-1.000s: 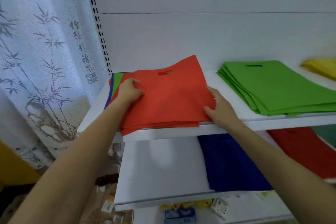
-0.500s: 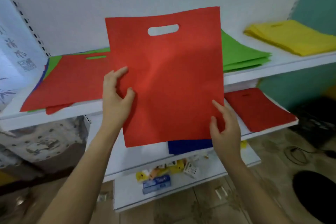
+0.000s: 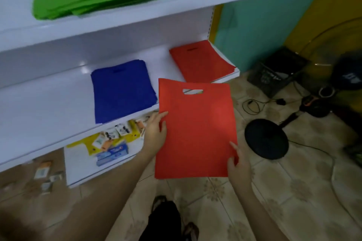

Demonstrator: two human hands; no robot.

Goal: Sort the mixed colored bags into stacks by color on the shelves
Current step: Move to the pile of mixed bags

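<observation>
Holding red bag (image 3: 195, 133) over floor, just off middle shelf (image 3: 49, 103) | left grip (image 3: 155, 135) pinching left edge | right grip (image 3: 238, 164) pinching bottom-right corner | red stack (image 3: 201, 60) on shelf behind, blue stack (image 3: 122, 90) beside

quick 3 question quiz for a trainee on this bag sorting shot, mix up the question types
1. True or false: the left hand and the right hand both hold the red bag.
2. Which stack shares the middle shelf with the red stack? A green, B blue, C yellow.
3. Fill in: the held bag most likely belongs on the ___ stack.

Key: 1 true. 2 B, the blue stack. 3 red.
</observation>
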